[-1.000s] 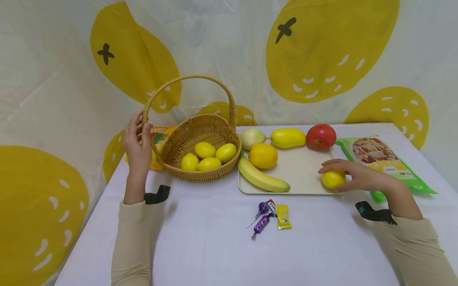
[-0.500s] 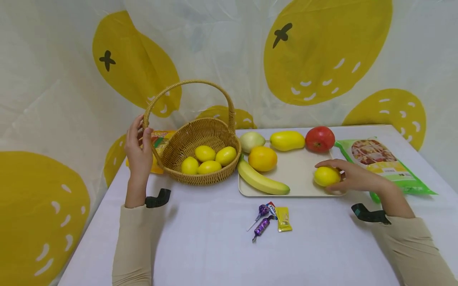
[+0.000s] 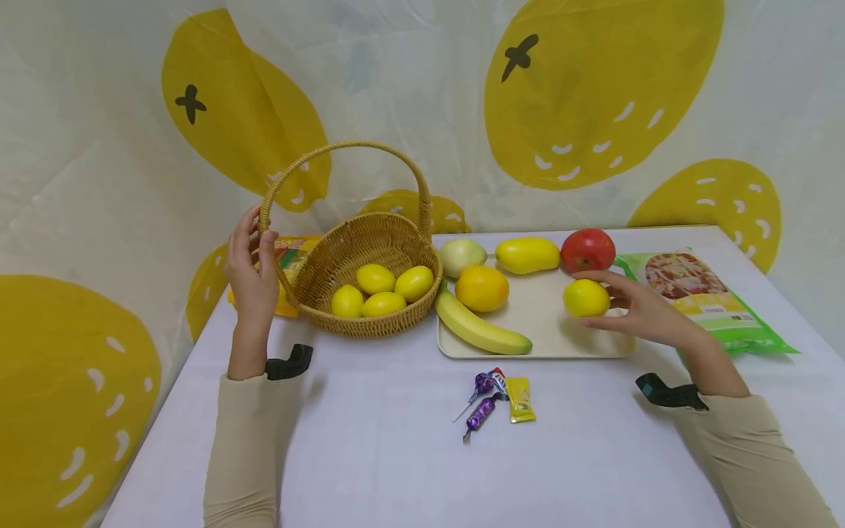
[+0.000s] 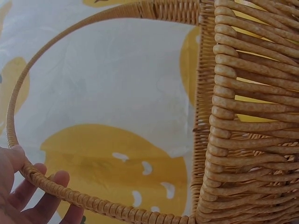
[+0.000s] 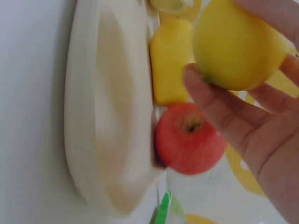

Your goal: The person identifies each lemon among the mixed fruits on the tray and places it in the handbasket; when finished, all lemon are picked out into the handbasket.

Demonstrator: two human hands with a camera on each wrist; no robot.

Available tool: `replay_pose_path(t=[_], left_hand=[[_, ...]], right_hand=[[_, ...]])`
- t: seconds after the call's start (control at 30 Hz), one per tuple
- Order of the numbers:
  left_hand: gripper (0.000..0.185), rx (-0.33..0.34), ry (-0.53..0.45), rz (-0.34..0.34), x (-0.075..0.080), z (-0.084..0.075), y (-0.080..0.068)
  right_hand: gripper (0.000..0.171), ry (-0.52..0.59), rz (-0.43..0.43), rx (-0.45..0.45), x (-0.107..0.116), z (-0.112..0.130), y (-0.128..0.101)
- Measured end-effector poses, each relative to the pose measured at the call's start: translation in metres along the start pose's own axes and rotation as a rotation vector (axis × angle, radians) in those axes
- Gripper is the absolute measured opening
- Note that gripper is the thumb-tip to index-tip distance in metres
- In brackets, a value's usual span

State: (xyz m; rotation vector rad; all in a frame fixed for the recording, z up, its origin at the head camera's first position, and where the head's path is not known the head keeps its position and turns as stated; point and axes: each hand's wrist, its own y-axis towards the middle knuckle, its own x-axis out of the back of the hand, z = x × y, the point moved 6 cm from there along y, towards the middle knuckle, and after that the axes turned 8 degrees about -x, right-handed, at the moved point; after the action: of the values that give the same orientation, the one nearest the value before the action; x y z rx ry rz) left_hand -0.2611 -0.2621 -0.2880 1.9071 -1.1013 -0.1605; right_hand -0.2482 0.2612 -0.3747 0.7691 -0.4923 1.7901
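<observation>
My right hand (image 3: 650, 312) pinches a lemon (image 3: 586, 298) between thumb and fingers, above the right side of the cream tray (image 3: 548, 345). The right wrist view shows this lemon (image 5: 238, 44) clear of the tray. At the left, my left hand (image 3: 253, 282) holds the handle (image 4: 93, 201) of a wicker basket (image 3: 370, 328), thumb on one side and fingers on the other. Several lemons (image 3: 376, 279) lie inside the basket. A red apple (image 3: 587, 250) sits at the tray's back right corner, just behind the held lemon.
On the tray's left are a banana (image 3: 478, 326), an orange fruit (image 3: 483, 288) and a pale green fruit (image 3: 462, 257); a yellow mango-like fruit (image 3: 528, 254) lies behind. Wrapped candies (image 3: 482, 412) lie in front. A green food bag (image 3: 706, 293) is right, an orange packet (image 3: 290, 253) behind the basket.
My right hand has lifted the lemon off the tray's front right area and moved it up and leftward. My left hand stays at the basket handle.
</observation>
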Motion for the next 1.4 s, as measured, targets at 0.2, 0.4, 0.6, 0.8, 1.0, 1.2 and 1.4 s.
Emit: replay_pose_path(t=[0.2, 0.4, 0.6, 0.8, 1.0, 1.2, 1.4], left_hand=[[0.039, -0.016, -0.006, -0.002, 0.003, -0.001, 0.004], [0.038, -0.046, -0.030, -0.011, -0.002, -0.003, 0.009], [0.038, -0.017, -0.033, 0.004, -0.004, -0.002, 0.011], [0.038, -0.002, -0.015, 0.009, -0.002, 0.002, 0.011], [0.040, 0.008, -0.009, 0.014, 0.000, 0.004, 0.009], [0.039, 0.002, -0.018, 0.002, -0.001, 0.005, 0.007], [0.039, -0.009, -0.002, 0.000, -0.001, 0.005, 0.003]], right_hand=[[0.065, 0.118, -0.039, 0.142, -0.010, 0.035, 0.008], [0.063, 0.167, 0.004, 0.299, -0.022, 0.072, 0.015], [0.062, 0.116, 0.028, 0.370, -0.034, 0.104, 0.031], [0.062, 0.136, 0.107, 0.366, -0.057, 0.128, 0.056], [0.061, 0.171, 0.075, 0.460, -0.080, 0.157, 0.078], [0.064, 0.245, 0.029, 0.455, -0.105, 0.175, 0.092], [0.062, 0.290, 0.066, 0.369, -0.126, 0.176, 0.109]])
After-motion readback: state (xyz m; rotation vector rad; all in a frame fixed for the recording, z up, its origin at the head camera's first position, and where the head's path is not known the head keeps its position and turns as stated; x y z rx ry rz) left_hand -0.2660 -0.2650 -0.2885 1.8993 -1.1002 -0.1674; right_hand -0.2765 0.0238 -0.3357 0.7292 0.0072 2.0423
